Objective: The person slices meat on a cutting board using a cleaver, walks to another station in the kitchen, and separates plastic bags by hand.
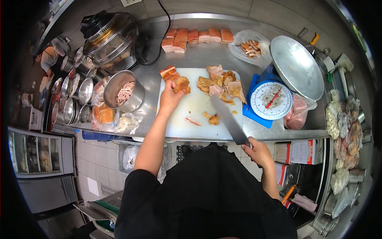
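Observation:
My left hand (172, 97) grips a browned piece of meat (182, 85) over the upper left of the white cutting board (179, 119). Just above it lies reddish meat (169, 73). In my right hand (258, 152) is the handle of a large knife (230, 121), below the board's right edge. The blade points up and left, its tip beside a pile of cut meat (223, 83) at the upper right of the board. A small browned chunk (213, 118) and a thin strip (193, 121) lie lower on the board.
Behind the board are rows of pork blocks (193, 36) and a plastic bag of scraps (251, 48). A blue scale (271, 100) with a metal pan (296, 65) stands right. Left are a steel pot (124, 91) and a glass-bowled appliance (109, 44). A person (49, 59) is far left.

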`<state>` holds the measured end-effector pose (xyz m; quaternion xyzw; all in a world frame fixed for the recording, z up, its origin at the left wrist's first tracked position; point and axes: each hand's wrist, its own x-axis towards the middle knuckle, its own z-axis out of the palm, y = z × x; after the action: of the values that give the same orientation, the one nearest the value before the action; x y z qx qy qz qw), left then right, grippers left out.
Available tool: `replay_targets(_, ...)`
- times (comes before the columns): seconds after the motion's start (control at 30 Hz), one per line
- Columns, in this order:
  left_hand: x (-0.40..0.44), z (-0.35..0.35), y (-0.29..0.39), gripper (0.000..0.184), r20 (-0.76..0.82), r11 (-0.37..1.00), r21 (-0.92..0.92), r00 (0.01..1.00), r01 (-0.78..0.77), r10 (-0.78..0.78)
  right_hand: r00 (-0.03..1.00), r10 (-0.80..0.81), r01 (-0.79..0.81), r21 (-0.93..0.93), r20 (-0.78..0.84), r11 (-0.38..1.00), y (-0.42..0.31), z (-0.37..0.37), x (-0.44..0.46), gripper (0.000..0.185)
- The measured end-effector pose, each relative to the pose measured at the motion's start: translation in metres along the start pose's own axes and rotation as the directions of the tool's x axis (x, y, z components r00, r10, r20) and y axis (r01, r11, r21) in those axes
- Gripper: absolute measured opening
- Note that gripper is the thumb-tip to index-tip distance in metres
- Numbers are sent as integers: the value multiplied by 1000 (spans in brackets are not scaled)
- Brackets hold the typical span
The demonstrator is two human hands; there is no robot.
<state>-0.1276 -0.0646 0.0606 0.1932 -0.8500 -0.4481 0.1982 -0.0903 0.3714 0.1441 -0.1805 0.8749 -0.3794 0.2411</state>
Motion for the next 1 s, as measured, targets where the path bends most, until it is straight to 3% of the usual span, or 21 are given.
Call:
replay_targets(0.03,16,-3,-8,42,0,1000,-4,1000,-3,3,972,-233,234,-210,27,949,0,1,2,25)
replay_targets(0.07,32,-4,-15,42,-25,977,-185,995,-102,99,974,-227,227,-212,22,951,-5,3,5,25)
replay_targets(0.1,40,-1,-19,42,-61,913,-358,981,-196,186,962,-223,262,-301,156,917,-14,6,13,27)
replay_targets(0.17,40,-12,20,42,16,905,-407,989,-126,146,917,-110,286,-439,384,852,-28,12,29,32)
replay_targets(0.2,40,-16,35,42,82,896,-441,991,-58,104,920,-99,274,-439,380,856,-30,16,35,32)
replay_targets(0.27,42,-9,25,40,86,909,-412,990,-67,112,920,-79,255,-433,384,864,-27,24,50,30)
replay_targets(0.33,26,-9,34,36,82,995,-21,991,-102,103,937,-78,215,-384,342,898,-18,26,53,33)
replay_targets(0.37,13,-5,37,36,82,995,-21,992,-98,100,966,-18,120,-384,258,916,-15,26,54,34)
replay_targets(0.43,-25,0,42,34,11,814,393,887,-428,461,982,104,-51,-311,157,949,-18,22,50,39)
replay_targets(0.5,-60,10,20,35,283,814,373,891,-444,356,975,155,-107,-277,161,955,-23,21,46,39)
replay_targets(0.53,-81,18,5,34,291,772,307,828,-556,480,964,209,-167,-242,161,956,-23,22,44,39)
replay_targets(0.63,-110,13,11,37,257,809,328,870,-488,421,982,114,-71,-269,148,961,-4,33,44,40)
replay_targets(0.7,-112,14,2,44,158,940,99,938,-327,309,984,102,-58,-278,146,959,-1,35,44,41)
replay_targets(0.73,-113,14,2,44,150,941,103,940,-323,306,986,95,-52,-288,137,956,0,35,43,42)
replay_targets(0.8,-115,12,6,53,102,988,-145,992,-60,76,991,60,-20,-320,116,947,3,37,41,43)
replay_targets(0.93,-107,8,20,52,105,999,-39,994,29,-24,989,85,-42,-319,121,947,-5,35,42,43)
replay_targets(1.0,-98,14,20,45,139,983,101,981,-153,138,990,57,-12,-319,132,948,1,36,42,43)
